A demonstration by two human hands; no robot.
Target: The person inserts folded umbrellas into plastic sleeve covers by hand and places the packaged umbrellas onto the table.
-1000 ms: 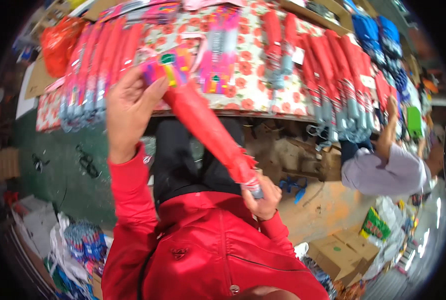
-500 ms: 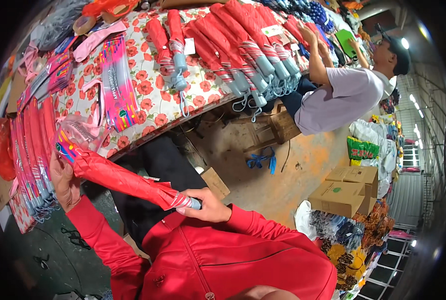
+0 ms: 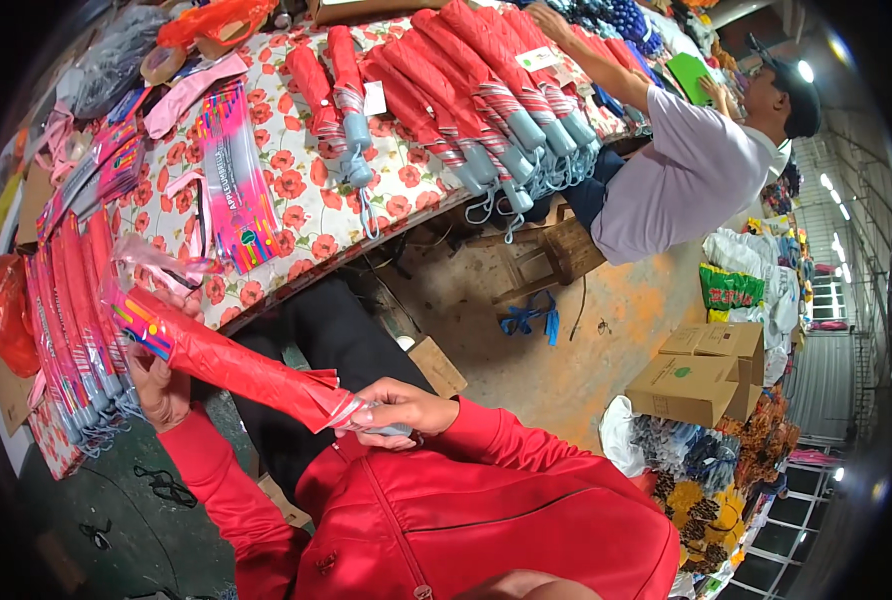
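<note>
A folded red umbrella (image 3: 256,378) lies slantwise across my lap, its far end inside the mouth of a colourful clear plastic sleeve (image 3: 138,318). My left hand (image 3: 161,385) is closed on the sleeve around that end, some of its fingers hidden behind it. Near the grey handle, my right hand (image 3: 403,410) grips the umbrella over its striped edge. Beyond my left hand, a pink strap (image 3: 166,262) and clear film trail from the sleeve onto the table.
On the flowered table (image 3: 311,215) lie flat printed sleeves (image 3: 234,180) and a pile of red umbrellas (image 3: 456,90). Sleeved umbrellas (image 3: 71,310) are stacked at the left. A co-worker (image 3: 686,175) sits at right by a wooden stool (image 3: 566,250). Cardboard boxes (image 3: 691,375) stand farther right.
My left hand and the sleeve have shifted right and slightly down, and the sleeve's mouth now covers the umbrella's end. The right hand has tilted over the handle. The co-worker's arm reaches farther across the table.
</note>
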